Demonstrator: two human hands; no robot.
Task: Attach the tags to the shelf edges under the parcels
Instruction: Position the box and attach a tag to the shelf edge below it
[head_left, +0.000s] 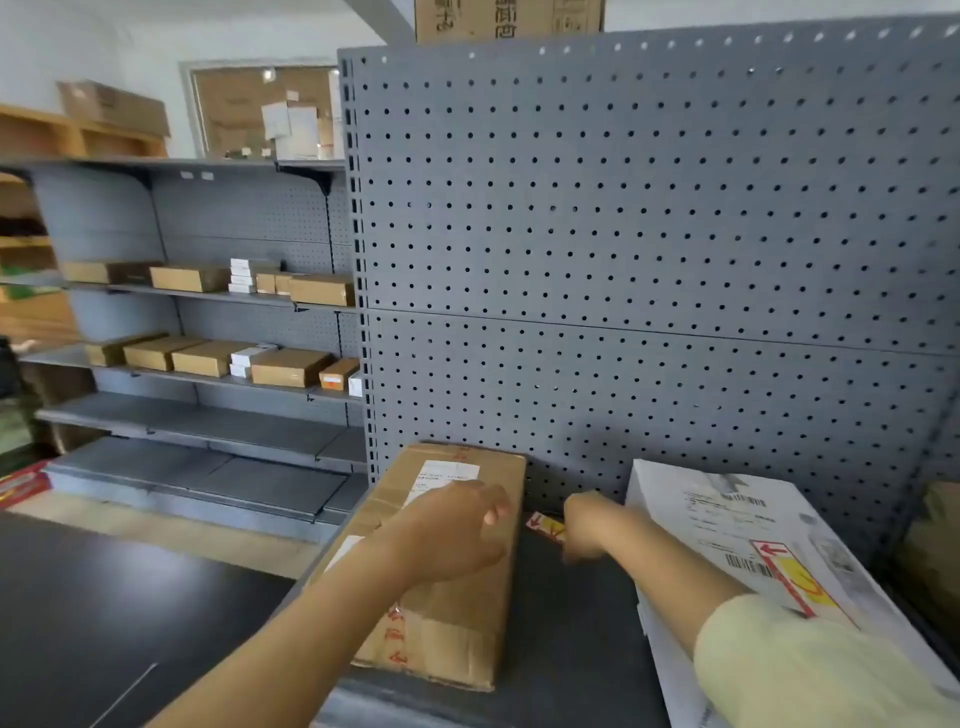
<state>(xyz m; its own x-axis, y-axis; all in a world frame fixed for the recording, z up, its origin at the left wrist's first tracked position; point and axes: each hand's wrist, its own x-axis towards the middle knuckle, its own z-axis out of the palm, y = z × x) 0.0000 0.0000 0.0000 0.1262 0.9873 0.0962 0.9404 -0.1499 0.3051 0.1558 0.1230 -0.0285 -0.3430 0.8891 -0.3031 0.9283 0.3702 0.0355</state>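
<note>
A long brown cardboard parcel (467, 613) lies on the dark grey shelf (571, 649) in front of me. My left hand (457, 530) rests flat on top of it, fingers spread. To the right lies a white parcel (727, 525) with printed labels and a red-and-yellow sticker. Between the two parcels my right hand (587, 525) reaches down to the shelf surface, fingers closed on a small red-and-yellow tag (545, 525) that pokes out to its left. The shelf's front edge is at the bottom of the view, partly hidden by my arms.
A grey pegboard back panel (649, 234) rises behind the parcels. At left, another grey shelving unit (208, 374) holds several brown and white boxes. A dark tabletop (104, 613) fills the lower left. A brown package (935, 545) sits at the far right.
</note>
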